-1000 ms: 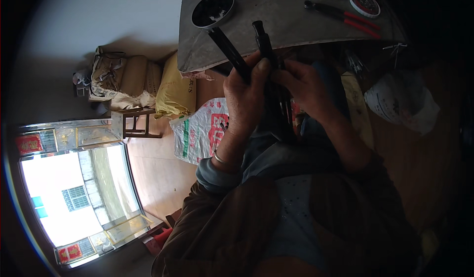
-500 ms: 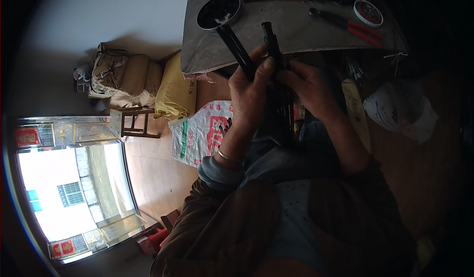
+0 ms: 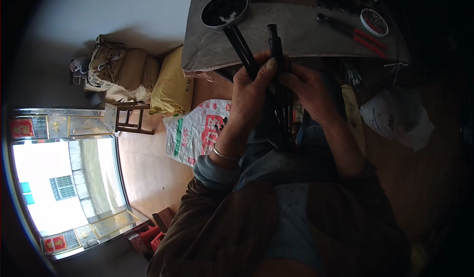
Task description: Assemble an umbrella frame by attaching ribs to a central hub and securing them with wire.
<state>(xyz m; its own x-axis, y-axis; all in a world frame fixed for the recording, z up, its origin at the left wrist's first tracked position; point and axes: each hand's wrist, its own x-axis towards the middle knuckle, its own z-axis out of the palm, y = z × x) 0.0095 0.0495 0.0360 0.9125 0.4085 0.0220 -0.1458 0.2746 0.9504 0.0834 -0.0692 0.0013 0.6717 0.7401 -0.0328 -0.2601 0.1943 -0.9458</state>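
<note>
Grey-topped table (image 3: 306,35): my landmark in the head view. I log a full yellow sack (image 3: 171,87) left of it; a printed white bag (image 3: 190,136) on the floor, lower left of it; a pale plastic bag (image 3: 395,114) below its right end. Work in hand – slim dark bars (image 3: 240,47) and a stepped dark rod (image 3: 274,44) – sits at the table's near edge, upper ends seen against its top. I read the left hand (image 3: 248,89) as closed round the bars, thumb pressed on the rod; the right hand (image 3: 313,87) pinches the rod's right side, fingertip detail lost in shadow. Smaller items on the table: red-handled pliers (image 3: 341,26) toward its right, a bowl (image 3: 213,27) of black pieces at its left, a white lid (image 3: 366,27) beside the pliers.
</note>
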